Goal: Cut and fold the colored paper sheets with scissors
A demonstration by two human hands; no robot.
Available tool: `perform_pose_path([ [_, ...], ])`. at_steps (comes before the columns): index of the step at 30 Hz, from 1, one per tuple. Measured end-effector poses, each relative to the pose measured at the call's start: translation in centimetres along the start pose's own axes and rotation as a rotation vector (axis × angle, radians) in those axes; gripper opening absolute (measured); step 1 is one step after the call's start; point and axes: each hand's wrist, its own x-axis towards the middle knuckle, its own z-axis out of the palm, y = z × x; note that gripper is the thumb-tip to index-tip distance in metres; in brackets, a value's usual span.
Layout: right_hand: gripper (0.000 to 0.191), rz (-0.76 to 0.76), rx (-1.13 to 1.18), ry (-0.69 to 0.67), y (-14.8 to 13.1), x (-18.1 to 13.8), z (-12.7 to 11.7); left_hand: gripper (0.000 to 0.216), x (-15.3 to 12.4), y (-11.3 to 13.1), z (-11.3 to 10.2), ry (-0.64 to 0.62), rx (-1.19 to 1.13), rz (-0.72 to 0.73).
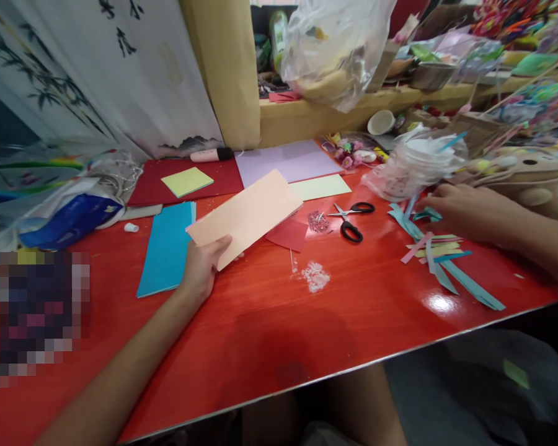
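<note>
My left hand (203, 266) pinches a thin stack of peach paper (248, 217) by its lower left corner, thumb on top, holding it tilted above the red table (260, 347). On the right, my right hand (451, 207) is closed over teal paper strips (428, 214) that curl at its fingertips. More cut strips (441, 251) in pink, yellow and blue lie in a loose pile below that hand. Between the hands, black-handled scissors (351, 220) lie partly spread, beside a small heap of pins (318, 222) and a patch of clear bits (315, 277).
Blue paper (167, 248) lies left of the peach stack. Behind are a yellow note pad (187, 181) on a dark red sheet (144, 179), lilac paper (283, 161) and a pale green sheet (323, 187). A plastic-wrapped tub (413, 161) stands behind my right hand. The table's front edge runs below.
</note>
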Motion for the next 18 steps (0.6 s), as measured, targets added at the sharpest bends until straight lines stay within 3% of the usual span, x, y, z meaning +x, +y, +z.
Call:
perform_pose_path([
  [1,0.024,-0.005,-0.041,0.093,-2.0,0.0,-0.5,0.039,0.0,0.0,0.0,0.005,-0.009,0.003],
  [3,0.027,-0.021,0.104,0.172,-6.7,0.6,-1.6,0.038,0.0,-0.1,-0.1,0.015,-0.030,0.004],
  [6,0.029,-0.120,0.238,0.111,-14.1,2.8,-2.1,0.038,0.2,-0.2,-0.2,0.038,-0.068,0.003],
  [9,0.044,-0.100,0.442,-0.043,-19.0,5.5,-0.8,0.038,0.3,-0.2,-0.3,0.044,-0.075,0.024],
  [11,0.053,-0.082,0.493,-0.087,-20.5,7.0,0.3,0.039,0.3,-0.1,-0.4,0.040,-0.069,0.039],
  [14,0.050,-0.057,0.560,-0.123,-20.7,8.2,1.3,0.042,0.3,-0.1,-0.4,0.035,-0.058,0.040],
  [18,0.028,-0.014,0.667,-0.191,-19.4,7.8,1.0,0.045,0.2,-0.1,-0.4,0.024,-0.035,0.021],
])
